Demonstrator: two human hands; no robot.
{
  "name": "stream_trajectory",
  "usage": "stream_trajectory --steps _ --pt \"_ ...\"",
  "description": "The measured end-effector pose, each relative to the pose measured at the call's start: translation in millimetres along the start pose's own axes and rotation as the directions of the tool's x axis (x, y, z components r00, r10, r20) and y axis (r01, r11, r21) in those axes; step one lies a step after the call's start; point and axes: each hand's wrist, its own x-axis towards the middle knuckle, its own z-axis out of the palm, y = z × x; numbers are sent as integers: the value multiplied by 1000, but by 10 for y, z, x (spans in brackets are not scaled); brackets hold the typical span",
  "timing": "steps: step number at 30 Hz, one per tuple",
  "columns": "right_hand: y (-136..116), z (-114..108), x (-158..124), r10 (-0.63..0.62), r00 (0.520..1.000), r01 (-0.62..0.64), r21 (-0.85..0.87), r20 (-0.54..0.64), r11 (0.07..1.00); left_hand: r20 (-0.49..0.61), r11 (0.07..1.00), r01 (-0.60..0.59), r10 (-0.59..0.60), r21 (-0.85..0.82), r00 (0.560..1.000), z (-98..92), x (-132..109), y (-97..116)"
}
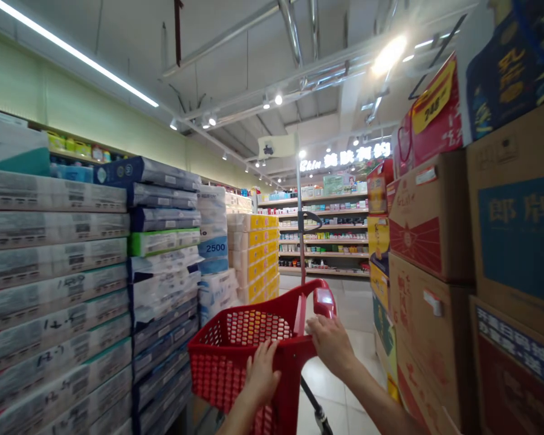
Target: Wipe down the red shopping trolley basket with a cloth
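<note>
A red plastic shopping cart [217, 374] with perforated basket walls stands close in front of me, turned at an angle. My left hand [262, 376] is on its near rim, with the fingers curled over the edge. My right hand [330, 343] is closed on the cart's right end, beside a raised red handle part with a shiny top [324, 297]. The undersides of both hands are hidden. Through its holes and over the rim, the part of the basket [258, 326] that shows has no goods in it.
Stacked tissue packs [54, 272] and dark blue packs [165, 338] line the left. Yellow-and-white packs [256, 254] stand farther along. Cardboard boxes [430, 326] rise on the right. A pole [301, 241] stands ahead, before shelves [335, 254] of small goods. Pale floor tiles [362, 362] show between.
</note>
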Motion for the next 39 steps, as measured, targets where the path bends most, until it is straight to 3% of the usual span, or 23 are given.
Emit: stream_trajectory --steps 6,11,15,17,19,21,24,28,30,32,36,39 --pt "278 45 25 94 989 -93 19 -113 995 60 992 91 -96 87 994 62 39 -78" --pt "227 231 38 92 983 -100 -39 -159 994 63 995 -33 27 95 998 182 41 -62" --pt "42 483 -7 -90 990 82 -85 -105 993 28 987 -153 152 52 988 204 76 -75" --pt "75 530 -32 -182 981 176 -82 -67 981 -3 985 -169 169 30 986 189 118 -142" --pt "210 505 -43 -165 984 159 -84 -70 984 -21 993 -111 112 37 994 168 159 -265" --pt "352 474 -48 -71 991 60 -95 -116 994 -9 997 -7 8 75 1000 161 184 -416" --pt "357 577 -80 -16 986 2 -84 -165 996 48 986 68 -76 150 996 194 183 -589" --pt "92 900 -130 -221 969 217 -48 -112 975 80 978 31 -49 205 996 258 134 -600" --pt "91 949 -116 -301 950 298 -47 -84 953 92 977 19 -40 211 995 270 104 -559" --pt "224 886 -79 -266 961 261 -69 -82 963 97 977 3 -25 215 995 272 80 -524" --pt "444 758 -51 -43 987 24 -118 -158 993 109 975 -10 -14 221 994 271 53 -480" --pt "301 876 -96 -115 986 105 -85 -121 991 118 973 -3 -24 229 993 279 46 -460"
